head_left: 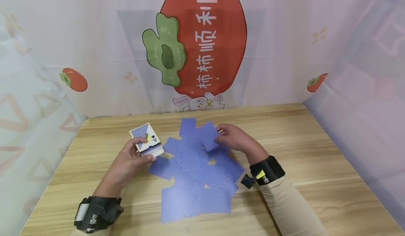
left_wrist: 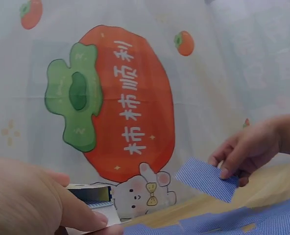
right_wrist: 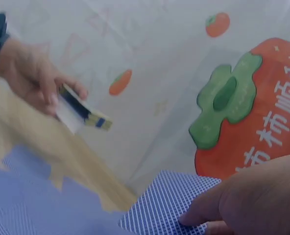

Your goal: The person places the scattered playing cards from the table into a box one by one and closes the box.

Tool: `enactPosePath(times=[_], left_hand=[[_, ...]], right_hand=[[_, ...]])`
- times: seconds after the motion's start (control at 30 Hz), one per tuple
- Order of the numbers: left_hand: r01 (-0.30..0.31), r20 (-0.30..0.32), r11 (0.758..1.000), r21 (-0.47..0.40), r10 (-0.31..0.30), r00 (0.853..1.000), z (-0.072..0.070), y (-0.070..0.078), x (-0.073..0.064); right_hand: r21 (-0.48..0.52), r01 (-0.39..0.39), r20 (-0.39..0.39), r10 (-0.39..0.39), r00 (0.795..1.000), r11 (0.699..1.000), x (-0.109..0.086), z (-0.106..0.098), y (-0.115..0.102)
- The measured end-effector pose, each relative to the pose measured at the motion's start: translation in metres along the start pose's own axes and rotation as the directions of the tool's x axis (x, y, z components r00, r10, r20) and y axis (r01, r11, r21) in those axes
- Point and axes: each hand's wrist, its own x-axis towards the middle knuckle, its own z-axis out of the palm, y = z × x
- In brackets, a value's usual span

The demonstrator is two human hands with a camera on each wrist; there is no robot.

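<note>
My left hand (head_left: 129, 157) grips a playing card box (head_left: 146, 139) on the left side, its open flap facing toward me. An ace of spades is printed on the box front, and the left wrist view shows the box (left_wrist: 91, 193) partly behind the thumb. With thumb and fingers, my right hand (head_left: 235, 137) pinches a blue-patterned playing card (head_left: 207, 136), lifted above the table in the left wrist view (left_wrist: 208, 180). Under it lie several overlapping playing cards (head_left: 190, 158), backs up, spread across the middle.
The wooden table (head_left: 316, 158) extends around the spread cards. Behind it hangs a cloth (head_left: 272, 53) with a large persimmon print, and pale cloth also lines both sides. Each wrist wears a black strap with a small camera (head_left: 248, 181).
</note>
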Motion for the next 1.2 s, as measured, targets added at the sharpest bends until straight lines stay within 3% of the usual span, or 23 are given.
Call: enactPosePath(times=[0.1,0.27,0.37,0.5,0.73,1.2], left_hand=[[-0.007,-0.004,1.0,0.017,0.007,1.0,0.006,0.003,-0.003],[-0.013,0.0,1.0,-0.009,0.013,1.0,0.017,0.006,-0.006],[-0.029,0.009,0.999,-0.028,0.029,1.0,0.022,0.007,-0.007],[-0.049,0.018,0.998,-0.026,0.05,0.999,0.027,0.009,-0.009],[-0.082,0.027,0.996,-0.035,0.083,0.996,0.037,0.012,-0.012],[-0.099,0.012,0.994,-0.053,0.1,0.995,0.05,0.014,-0.016]], right_hand=[[0.101,0.068,0.073,-0.075,0.994,0.993,-0.007,0.001,-0.01],[0.227,0.153,0.161,-0.192,0.968,0.962,-0.016,0.008,-0.022],[0.291,0.162,0.198,-0.225,0.954,0.943,-0.02,0.013,-0.027],[0.349,0.135,0.249,-0.231,0.941,0.927,-0.025,0.021,-0.034],[0.353,0.114,0.341,-0.242,0.908,0.929,-0.03,0.039,-0.039],[0.422,0.025,0.421,-0.22,0.88,0.906,-0.025,0.063,-0.036]])
